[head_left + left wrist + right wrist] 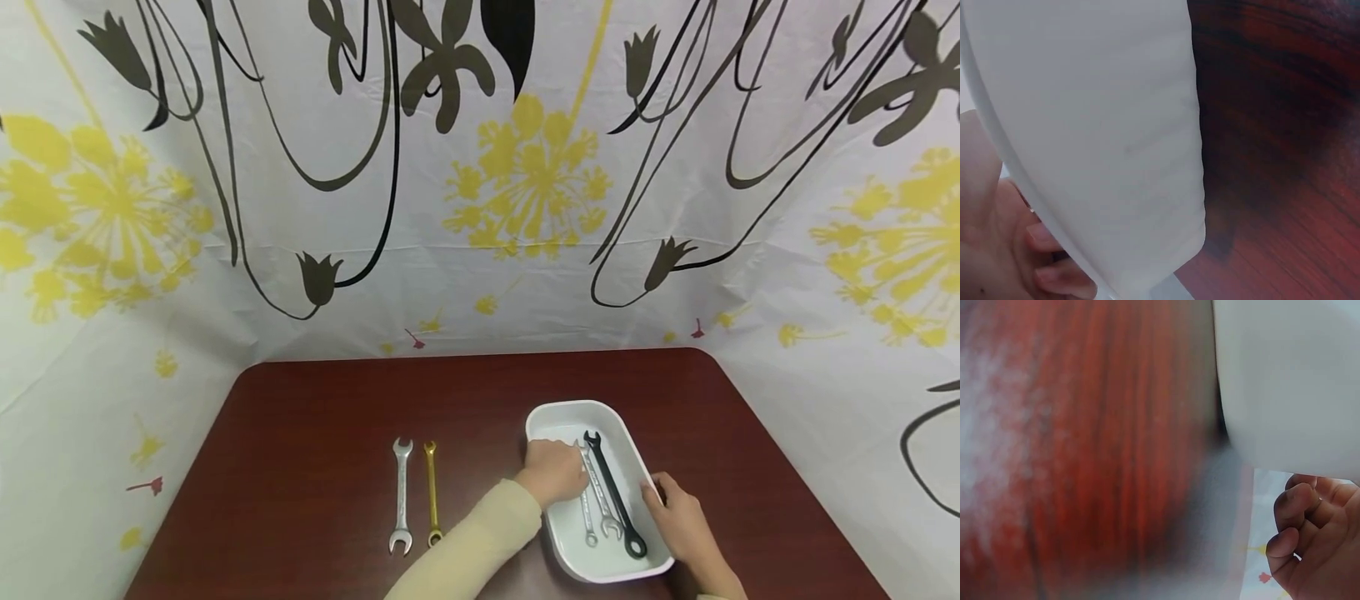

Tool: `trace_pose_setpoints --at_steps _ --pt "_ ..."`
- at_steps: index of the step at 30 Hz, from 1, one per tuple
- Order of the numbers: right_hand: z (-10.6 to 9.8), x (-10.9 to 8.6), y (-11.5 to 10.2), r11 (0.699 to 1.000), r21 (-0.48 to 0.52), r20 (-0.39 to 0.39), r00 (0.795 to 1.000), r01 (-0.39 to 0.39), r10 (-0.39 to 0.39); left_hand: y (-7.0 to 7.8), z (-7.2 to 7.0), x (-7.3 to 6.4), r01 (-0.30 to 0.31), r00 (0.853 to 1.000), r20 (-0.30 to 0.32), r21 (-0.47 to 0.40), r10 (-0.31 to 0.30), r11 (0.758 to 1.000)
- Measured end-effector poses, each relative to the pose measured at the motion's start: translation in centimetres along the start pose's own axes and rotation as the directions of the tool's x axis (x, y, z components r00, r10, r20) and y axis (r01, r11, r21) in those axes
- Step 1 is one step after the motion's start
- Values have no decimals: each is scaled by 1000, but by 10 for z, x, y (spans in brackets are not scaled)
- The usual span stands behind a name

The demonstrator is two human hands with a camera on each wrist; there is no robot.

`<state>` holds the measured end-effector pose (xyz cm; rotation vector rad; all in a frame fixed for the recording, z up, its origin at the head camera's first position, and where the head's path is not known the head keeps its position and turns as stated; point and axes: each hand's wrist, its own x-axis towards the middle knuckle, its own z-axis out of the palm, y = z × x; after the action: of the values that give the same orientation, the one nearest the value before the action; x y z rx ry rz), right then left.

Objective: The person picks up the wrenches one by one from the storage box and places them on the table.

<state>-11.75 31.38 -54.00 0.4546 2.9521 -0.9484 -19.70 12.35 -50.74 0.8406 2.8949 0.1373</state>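
My left hand (555, 472) reaches over the left rim of a white tray (558, 546). Its curled fingers (1054, 275) hold a small silver wrench (587, 518), whose upper part the hand hides. Beside that wrench in the tray lie a larger silver wrench (602, 500) and a black combination wrench (617, 496). At the tray's right side my right hand (681, 518) grips the rim, thumb at the edge and fingers outside, seen bent in the right wrist view.
Left of the tray, a silver open-end wrench (401, 496) and a gold wrench (432, 487) lie side by side on the dark red-brown table (315, 467). My left sleeve overlaps the gold wrench's lower end. A flower-patterned cloth (480, 325) hangs behind the table.
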Motion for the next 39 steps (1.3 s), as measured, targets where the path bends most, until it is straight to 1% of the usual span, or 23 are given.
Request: trace_pose_setpoints --at_steps 5,8,12,17,20,27,34,39 --pt "1 0 3 1000 2 -11 1000 9 -9 2 -1 2 -19 999 43 -19 19 1000" --pt "0 0 4 1000 7 -12 1000 8 -8 4 2 4 -3 998 67 -14 4 1000" --pt "0 2 3 1000 14 -13 1000 4 -4 5 9 8 27 996 79 8 -27 1000" --pt "0 3 1 1000 16 -10 1000 -6 6 6 17 14 50 996 69 36 -52 998" --pt "1 3 1 1000 17 -7 1000 -15 16 6 22 15 52 997 54 44 -54 998" --pt "3 0 3 1000 15 2 1000 -19 19 8 30 12 52 998 28 58 -53 997" --pt "3 -1 4 1000 16 -27 1000 -14 15 9 32 13 53 998 11 40 -54 998" --pt "-1 -1 3 1000 14 -12 1000 -11 11 11 31 15 62 998 28 37 -63 997"
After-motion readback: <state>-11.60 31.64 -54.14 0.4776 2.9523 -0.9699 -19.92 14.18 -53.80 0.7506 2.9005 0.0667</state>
